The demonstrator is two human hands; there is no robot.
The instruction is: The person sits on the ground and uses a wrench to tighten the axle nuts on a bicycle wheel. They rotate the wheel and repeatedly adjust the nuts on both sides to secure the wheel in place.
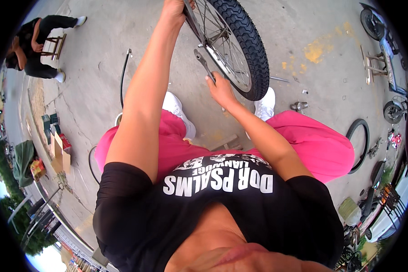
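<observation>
A bicycle wheel with a black knobby tyre (pixel 253 54) stands between my feet, its spokes and silver rim in view. My left hand (pixel 173 12) reaches to the top edge of the view and is closed round a dark metal fork leg (pixel 194 25) of the bicycle. Part of that hand is cut off. Lower down, my right hand (pixel 222 92) grips a grey metal wrench (pixel 203 62) by its handle. The wrench's head points up toward the wheel's hub (pixel 204 41), apart from it as far as I can tell.
Near my right shoe lie a thin metal rod (pixel 279 79) and a small metal part (pixel 299 106). A black hose (pixel 123 77) lies left of my arm. A loose tyre (pixel 359 147) and a blue scooter (pixel 387 56) are rightward. One person (pixel 36 43) sits far left, beyond a cardboard box (pixel 59 152).
</observation>
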